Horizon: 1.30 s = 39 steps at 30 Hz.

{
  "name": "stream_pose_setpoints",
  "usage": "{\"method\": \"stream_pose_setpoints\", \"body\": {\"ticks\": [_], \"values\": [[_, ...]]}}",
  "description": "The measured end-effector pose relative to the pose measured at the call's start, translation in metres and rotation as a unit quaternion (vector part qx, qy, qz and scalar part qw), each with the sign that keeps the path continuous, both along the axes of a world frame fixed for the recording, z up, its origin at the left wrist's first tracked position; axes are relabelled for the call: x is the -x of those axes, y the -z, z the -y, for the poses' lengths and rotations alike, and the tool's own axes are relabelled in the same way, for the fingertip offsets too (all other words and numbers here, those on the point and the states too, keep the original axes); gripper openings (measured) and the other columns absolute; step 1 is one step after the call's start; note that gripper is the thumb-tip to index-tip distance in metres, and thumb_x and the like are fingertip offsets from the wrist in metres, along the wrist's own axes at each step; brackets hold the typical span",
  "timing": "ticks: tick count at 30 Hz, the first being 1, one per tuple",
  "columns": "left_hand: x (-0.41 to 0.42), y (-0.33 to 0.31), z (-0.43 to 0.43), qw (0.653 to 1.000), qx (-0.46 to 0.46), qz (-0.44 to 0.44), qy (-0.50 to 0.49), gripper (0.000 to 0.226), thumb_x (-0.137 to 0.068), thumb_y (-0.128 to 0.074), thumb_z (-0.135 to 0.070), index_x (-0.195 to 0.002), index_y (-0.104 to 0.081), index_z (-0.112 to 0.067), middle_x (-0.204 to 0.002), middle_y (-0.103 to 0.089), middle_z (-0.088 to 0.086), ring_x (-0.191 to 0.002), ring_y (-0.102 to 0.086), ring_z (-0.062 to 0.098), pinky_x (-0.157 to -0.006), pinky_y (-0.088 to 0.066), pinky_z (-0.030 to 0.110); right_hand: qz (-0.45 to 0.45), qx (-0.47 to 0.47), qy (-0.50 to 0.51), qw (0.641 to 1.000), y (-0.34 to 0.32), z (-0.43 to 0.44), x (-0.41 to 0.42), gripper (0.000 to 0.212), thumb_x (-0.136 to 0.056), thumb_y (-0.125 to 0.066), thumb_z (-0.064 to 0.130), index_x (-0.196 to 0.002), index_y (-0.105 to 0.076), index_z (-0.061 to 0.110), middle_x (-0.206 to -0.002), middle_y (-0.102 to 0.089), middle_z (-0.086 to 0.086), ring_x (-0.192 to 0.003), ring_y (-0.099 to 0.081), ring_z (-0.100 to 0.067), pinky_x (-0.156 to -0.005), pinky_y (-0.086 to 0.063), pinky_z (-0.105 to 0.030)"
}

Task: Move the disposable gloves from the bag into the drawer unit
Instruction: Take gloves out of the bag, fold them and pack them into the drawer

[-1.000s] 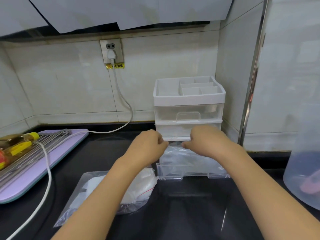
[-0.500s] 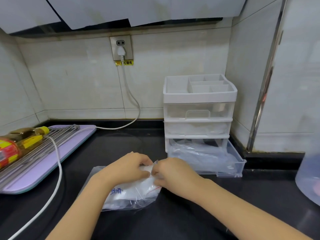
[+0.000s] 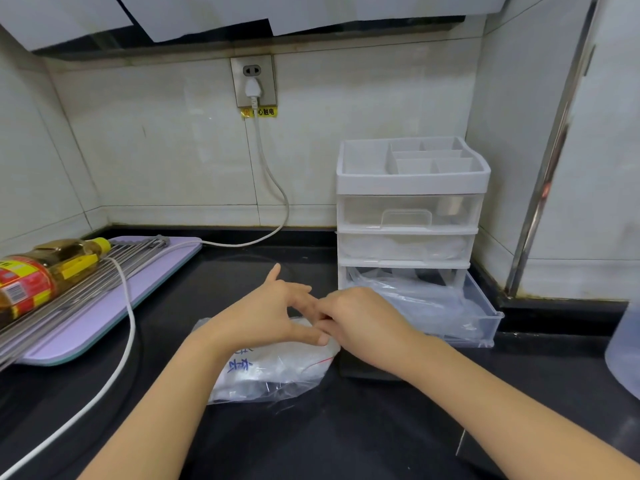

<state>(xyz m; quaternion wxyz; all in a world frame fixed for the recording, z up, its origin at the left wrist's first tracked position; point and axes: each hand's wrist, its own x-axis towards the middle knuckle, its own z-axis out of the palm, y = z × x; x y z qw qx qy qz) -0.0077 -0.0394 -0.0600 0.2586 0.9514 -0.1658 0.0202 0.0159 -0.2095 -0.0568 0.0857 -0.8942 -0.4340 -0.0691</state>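
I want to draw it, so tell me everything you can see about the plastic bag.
The bag is clear plastic with a red strip at its mouth and blue writing. Stuffed with something pale, it lies on the black counter, left of the open bottom drawer. The left hand rests on it; the right hand pinches its mouth.

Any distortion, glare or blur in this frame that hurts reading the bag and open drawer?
Head view: wide-angle distortion bends the metal corner strip and the wall lines; head view: the light is soft and even, with only a dull sheen on the black countertop; head view: the clear bag and the open bottom drawer are low-contrast yet readable; the left hand and right hand show no motion blur.
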Motion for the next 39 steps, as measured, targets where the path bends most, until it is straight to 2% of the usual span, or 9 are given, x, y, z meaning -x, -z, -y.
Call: {"method": "stream_pose_setpoints", "body": {"ticks": [5,8,17,20,24,28,31,34,39], "values": [[-0.004,0.005,-0.004,0.999,-0.050,-0.013,-0.011,0.019,-0.073,-0.078,-0.040,-0.064,-0.070,-0.025,-0.125,-0.060,-0.022,-0.135,-0.033,-0.004,-0.110,0.020,0.025,0.042,-0.052,0.003,0.998,-0.009,0.010,-0.005,0.019,-0.097,-0.047,0.028,-0.099,-0.062,0.016,-0.099,-0.063,0.000,-0.092,-0.058,-0.020,-0.074,-0.040,-0.030],[-0.006,0.008,-0.007,0.997,-0.075,-0.011,-0.020,0.028,-0.074,-0.077,-0.039,-0.075,-0.076,-0.011,-0.133,-0.055,-0.020,-0.139,-0.025,-0.002,-0.111,0.020,0.027,0.049,-0.085,0.014,0.995,-0.019,0.018,-0.009,0.015,-0.096,-0.049,0.026,-0.091,-0.060,0.017,-0.093,-0.062,0.001,-0.087,-0.057,-0.020,-0.078,-0.044,-0.033],[-0.006,0.007,-0.019,0.994,-0.102,-0.036,-0.034,0.035,-0.072,-0.076,-0.046,-0.087,-0.077,-0.015,-0.136,-0.052,-0.021,-0.140,-0.022,-0.002,-0.112,0.022,0.030,0.037,-0.163,0.019,0.986,-0.030,0.030,-0.015,0.016,-0.094,-0.056,0.026,-0.080,-0.058,0.019,-0.080,-0.061,0.008,-0.075,-0.055,-0.011,-0.071,-0.044,-0.025],[-0.003,-0.001,-0.012,0.999,-0.012,0.030,-0.044,0.023,-0.068,-0.079,-0.048,-0.082,-0.077,-0.030,-0.127,-0.060,-0.021,-0.130,-0.035,-0.009,-0.117,0.015,0.033,-0.074,-0.248,0.013,0.966,-0.029,0.030,-0.015,0.012,-0.089,-0.064,0.020,-0.077,-0.064,0.022,-0.067,-0.060,0.013,-0.062,-0.054,0.000,-0.062,-0.042,-0.012],[0.000,-0.006,0.004,0.985,0.106,0.123,-0.049,0.014,-0.070,-0.081,-0.035,-0.071,-0.074,-0.023,-0.099,-0.070,-0.023,-0.107,-0.055,-0.012,-0.117,0.004,0.026,-0.210,-0.344,-0.010,0.915,-0.029,0.029,-0.012,0.006,-0.086,-0.068,0.015,-0.084,-0.066,0.020,-0.061,-0.062,0.007,-0.052,-0.053,-0.003,-0.059,-0.048,-0.018],[0.003,-0.010,0.005,0.979,0.161,0.111,-0.049,0.013,-0.079,-0.074,-0.031,-0.071,-0.077,-0.021,-0.094,-0.072,-0.022,-0.097,-0.064,-0.005,-0.117,-0.004,0.027,-0.275,-0.421,0.003,0.864,-0.027,0.028,-0.015,0.005,-0.087,-0.067,0.015,-0.092,-0.065,0.016,-0.063,-0.064,0.003,-0.053,-0.056,-0.008,-0.057,-0.045,-0.016],[0.004,-0.012,0.003,0.977,0.187,0.085,-0.052,0.018,-0.088,-0.064,-0.026,-0.080,-0.078,-0.019,-0.083,-0.074,-0.013,-0.088,-0.066,-0.004,-0.118,-0.008,0.026,-0.279,-0.407,0.039,0.869,-0.023,0.027,-0.019,0.023,-0.079,-0.075,0.031,-0.096,-0.062,0.023,-0.077,-0.067,0.002,-0.065,-0.061,-0.009,-0.065,-0.047,-0.020],[0.003,-0.011,0.000,0.981,0.181,0.051,-0.057,0.025,-0.094,-0.056,-0.025,-0.090,-0.077,-0.012,-0.047,-0.049,-0.008,-0.060,-0.056,-0.001,-0.114,-0.016,0.018,-0.273,-0.349,0.076,0.893,-0.016,0.026,-0.021,0.042,-0.063,-0.084,0.040,-0.094,-0.060,0.026,-0.081,-0.066,0.003,-0.065,-0.055,-0.005,-0.069,-0.047,-0.024],[0.006,-0.015,-0.001,0.964,0.251,0.010,-0.091,0.013,-0.087,-0.067,-0.023,-0.086,-0.078,-0.016,-0.088,-0.074,-0.012,-0.085,-0.067,0.003,-0.087,-0.049,0.021,-0.299,-0.319,0.075,0.896,-0.011,0.022,-0.017,0.035,-0.066,-0.086,0.021,-0.088,-0.059,0.022,-0.071,-0.066,0.004,-0.056,-0.058,-0.003,-0.063,-0.047,-0.020]]}}
